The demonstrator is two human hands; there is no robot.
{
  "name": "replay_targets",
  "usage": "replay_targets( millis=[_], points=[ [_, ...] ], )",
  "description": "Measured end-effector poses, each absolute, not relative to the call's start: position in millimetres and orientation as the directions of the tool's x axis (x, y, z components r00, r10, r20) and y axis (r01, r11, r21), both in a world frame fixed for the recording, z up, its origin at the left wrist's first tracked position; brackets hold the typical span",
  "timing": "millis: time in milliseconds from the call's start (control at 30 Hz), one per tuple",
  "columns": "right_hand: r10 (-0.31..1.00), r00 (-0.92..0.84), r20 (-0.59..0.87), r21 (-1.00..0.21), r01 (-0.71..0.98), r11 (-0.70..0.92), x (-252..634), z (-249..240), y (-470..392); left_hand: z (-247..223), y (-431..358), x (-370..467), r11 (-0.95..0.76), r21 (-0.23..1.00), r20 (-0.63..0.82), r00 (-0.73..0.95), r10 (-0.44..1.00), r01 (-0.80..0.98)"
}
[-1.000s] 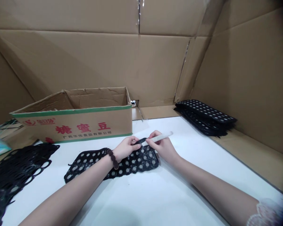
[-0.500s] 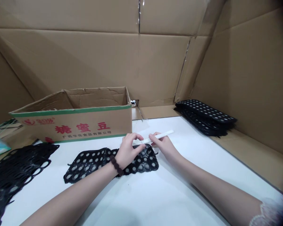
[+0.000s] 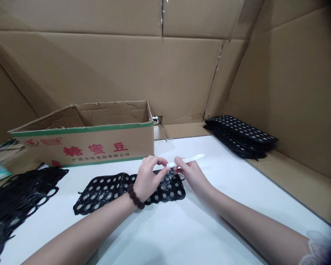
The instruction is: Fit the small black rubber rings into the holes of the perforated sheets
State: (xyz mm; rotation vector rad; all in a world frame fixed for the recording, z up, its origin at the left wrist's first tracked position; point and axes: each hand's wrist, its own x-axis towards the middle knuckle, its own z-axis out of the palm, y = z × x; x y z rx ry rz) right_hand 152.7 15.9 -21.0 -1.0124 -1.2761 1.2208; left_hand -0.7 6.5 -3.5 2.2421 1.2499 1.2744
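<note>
My bare left forearm (image 3: 99, 222) slants in from lower left, my right forearm (image 3: 253, 221) from lower right, converging near centre. My left grip (image 3: 148, 178) arches, thumb (image 3: 160, 176) and index finger (image 3: 160, 160) curved, their tips close together. Just beside them, my right grip (image 3: 194, 173) is closed in a pinch.

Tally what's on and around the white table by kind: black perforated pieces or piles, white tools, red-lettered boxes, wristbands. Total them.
Black perforated pieces or piles: 3 (left pile, middle piece, right stack)
White tools: 1 (pen-like tool in the right hand)
Red-lettered boxes: 1 (open box)
Wristbands: 1 (dark wristband)
Total: 6
</note>
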Motion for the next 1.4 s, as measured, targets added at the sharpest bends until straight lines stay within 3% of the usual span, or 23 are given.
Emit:
replay_targets(
  millis=[367,533,667,733,833,900,967,1033,1133,1233,1400],
  points=[
    [0.996,0.040,0.081,-0.982,-0.167,0.087,142.3,-17.0,-5.1,-4.0,1.1,4.2,-0.677,0.523,0.651,0.270,0.710,0.518],
    [0.988,-0.153,0.003,-0.949,-0.311,-0.046,137.9,-10.6,-3.2,3.6,1.0,3.9,-0.732,0.433,0.759,0.226,0.611,0.526],
    [0.982,-0.171,-0.083,-0.933,-0.334,-0.137,143.2,-11.8,7.6,24.3,2.9,-3.2,-0.689,0.543,0.745,0.103,0.659,0.480],
    [0.995,-0.071,-0.070,-0.962,-0.260,-0.086,147.8,-11.5,11.8,33.9,3.1,-6.3,-0.645,0.635,0.698,0.041,0.715,0.425],
    [0.979,0.026,0.203,-0.976,0.081,0.200,151.3,-6.5,9.3,40.6,-0.4,-5.3,-0.606,0.702,0.652,0.002,0.758,0.374],
    [0.911,-0.132,0.390,-0.880,0.237,0.411,149.4,-1.8,1.2,39.9,-5.2,-0.9,-0.583,0.734,0.623,-0.006,0.782,0.349],
    [0.822,-0.385,0.420,-0.825,0.215,0.522,145.0,1.3,-9.0,36.6,-10.8,4.5,-0.537,0.794,0.560,0.000,0.828,0.287],
    [0.751,-0.551,0.364,-0.838,0.158,0.522,140.3,1.6,-17.0,32.9,-15.5,9.2,-0.455,0.868,0.457,0.039,0.889,0.199],
    [0.767,-0.552,0.329,-0.844,0.193,0.501,137.1,-1.9,-20.2,29.4,-18.9,13.1,-0.342,0.932,0.323,0.154,0.934,0.117],
    [0.802,-0.490,0.342,-0.834,0.235,0.499,138.2,-6.3,-16.0,28.6,-19.2,14.5,-0.327,0.941,0.299,0.234,0.925,0.091],
    [0.789,-0.540,0.292,-0.875,0.182,0.448,138.5,-12.1,-12.5,25.5,-17.9,15.0,-0.334,0.940,0.300,0.292,0.908,0.072]
  ],
)
